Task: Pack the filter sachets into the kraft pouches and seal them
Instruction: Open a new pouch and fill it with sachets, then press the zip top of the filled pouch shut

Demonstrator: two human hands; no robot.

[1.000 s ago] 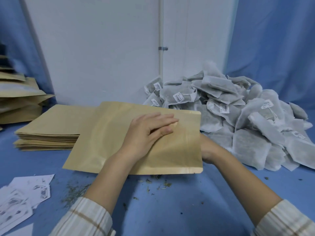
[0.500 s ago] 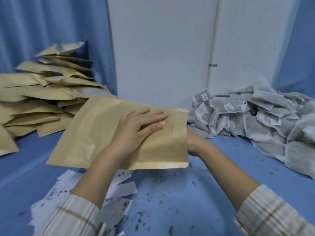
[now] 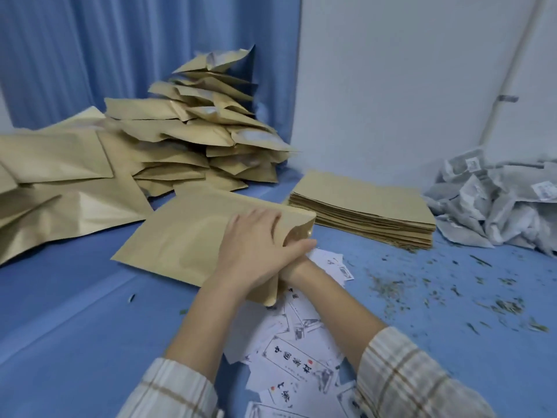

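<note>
Filled pouches (image 3: 193,137): lying heaped at the far left of the blue counter (image 3: 75,312).
Kraft pouch (image 3: 187,239): sitting mid-counter under the hands.
Left hand (image 3: 256,245): lying on it, fingers straight, thumb by the open mouth.
Right hand: hidden beneath the pouch; grip impossible to tell.
Empty pouches (image 3: 364,206): lying stacked behind.
Filter sachets (image 3: 500,203): lying piled at the far right.

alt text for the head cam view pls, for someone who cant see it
A person's left hand presses flat on a kraft pouch on a blue table; the right hand is hidden under the pouch's open end. Filled pouches are heaped behind, flat pouches and grey sachets to the right.
</note>
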